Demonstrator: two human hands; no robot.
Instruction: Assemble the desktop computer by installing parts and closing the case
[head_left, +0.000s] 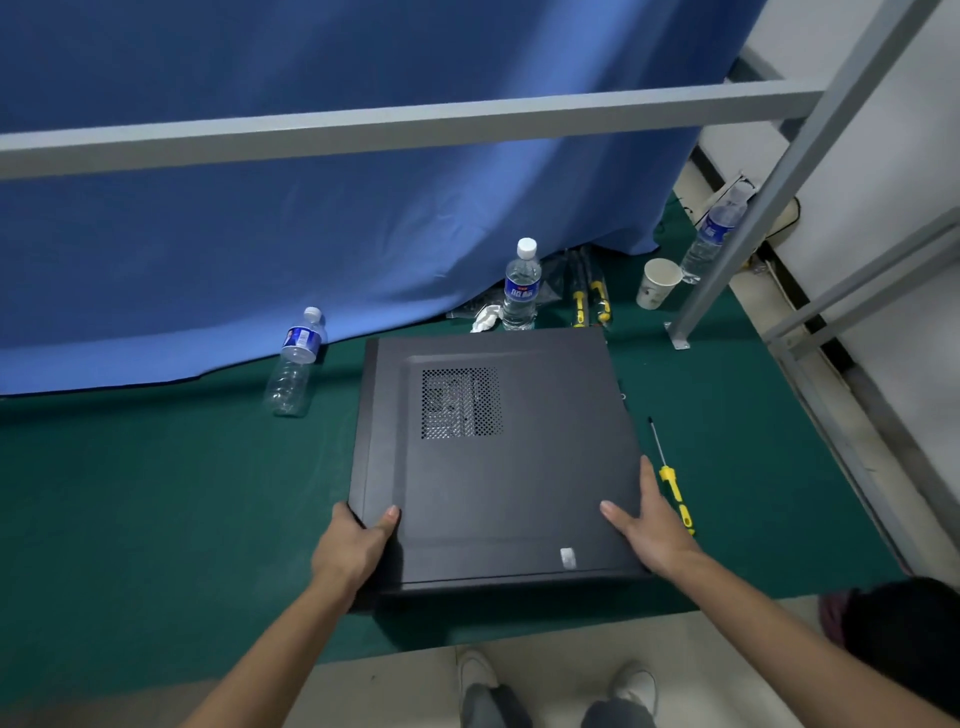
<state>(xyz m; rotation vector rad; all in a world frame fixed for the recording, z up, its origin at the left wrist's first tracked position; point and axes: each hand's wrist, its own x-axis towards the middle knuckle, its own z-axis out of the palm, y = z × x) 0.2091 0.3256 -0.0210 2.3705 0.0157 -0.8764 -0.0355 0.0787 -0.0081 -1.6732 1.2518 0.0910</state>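
Head view. Computer case (498, 457): black, lying flat on the green surface (156, 493), vented side panel (461, 402) on top. Left hand (356, 545): fingers curled round the near-left corner, thumb on the panel. Right hand (649, 525): fingers straight, pressing flat at the near-right edge. Yellow-handled screwdriver (672, 486): just right of the case. Step judged: closing the case. Next move: seat the panel flush, then take the screwdriver to fasten it.
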